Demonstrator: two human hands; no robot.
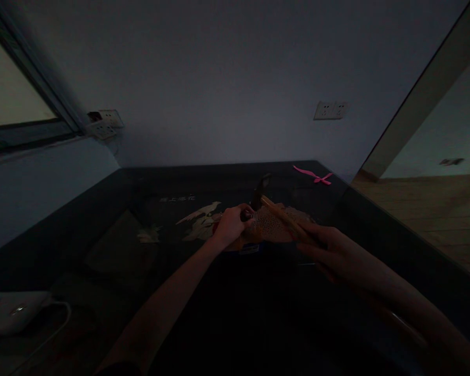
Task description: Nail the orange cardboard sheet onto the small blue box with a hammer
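My right hand is wrapped round the light wooden handle of a hammer. The hammer's dark head is raised just beyond my left fingers. My left hand has thumb and fingers curled round a small dark roundish thing, whose kind is too dim to tell. Both hands are over a brown, dotted patch on the dark table. A blue edge with pale marks shows in front of that patch.
A pink ribbon lies at the table's back right. White adapter or power block with a white cable sits front left. Pale bird-like print and characters show on the tabletop. The wall with sockets rises behind; wooden floor lies right.
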